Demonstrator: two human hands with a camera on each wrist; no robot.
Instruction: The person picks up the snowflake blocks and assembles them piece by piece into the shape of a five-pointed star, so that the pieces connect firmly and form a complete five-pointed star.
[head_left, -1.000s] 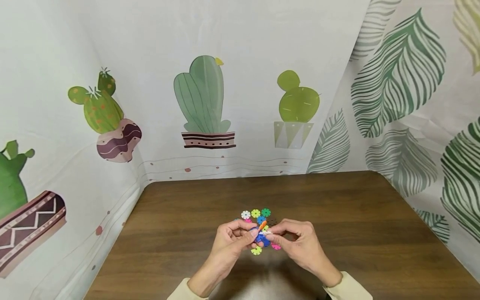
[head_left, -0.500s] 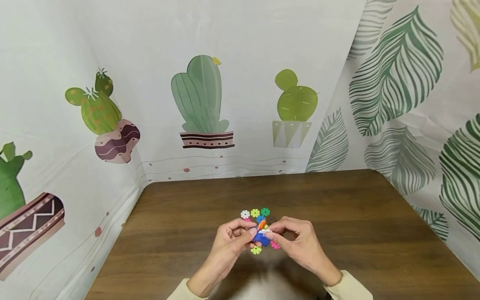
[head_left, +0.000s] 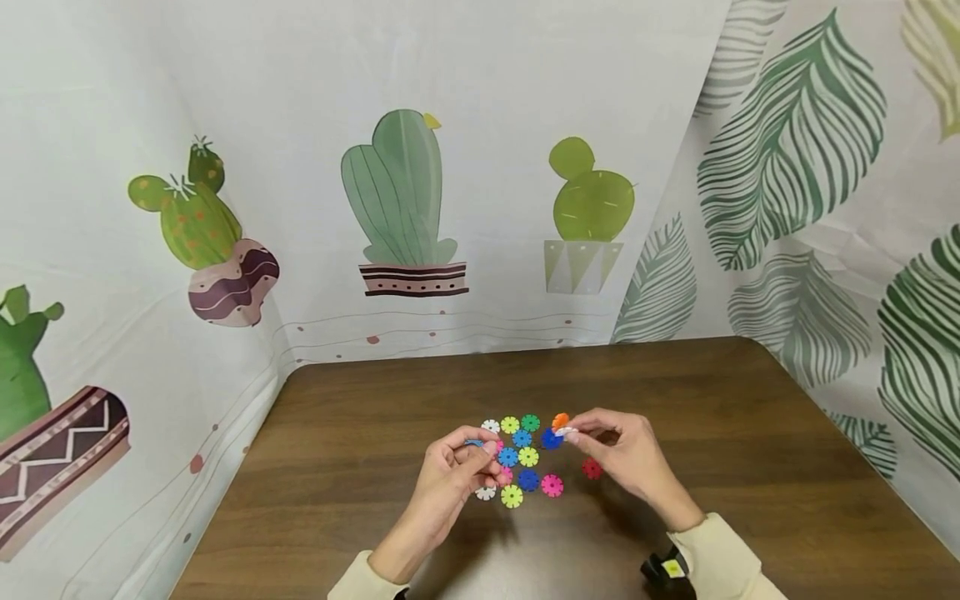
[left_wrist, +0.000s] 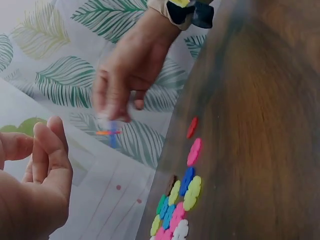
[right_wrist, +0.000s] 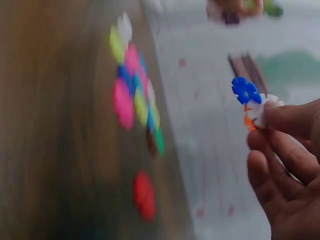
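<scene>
My right hand (head_left: 624, 454) is raised above the table, pinching a white notched snowflake disc (right_wrist: 259, 111) between thumb and fingers. Joined to that disc are a blue snowflake disc (right_wrist: 245, 90) and an orange snowflake disc (right_wrist: 249, 121), partly hidden behind the white one. My left hand (head_left: 453, 475) hovers at the left side of the loose discs, its fingers loosely bent and holding nothing. In the left wrist view the three joined discs hang blurred below the right hand.
Several loose snowflake discs lie on the wooden table (head_left: 360, 442), among them a dark blue disc (head_left: 528, 480), a pink disc (head_left: 552, 486) and a yellow disc (head_left: 512, 497). A red disc (head_left: 592, 468) lies apart to the right. A patterned cloth (head_left: 495, 83) stands behind the table.
Both hands were together around the joined discs. The left hand has let go and drawn slightly left; the right has carried the joined discs right and away, uncovering loose discs.
</scene>
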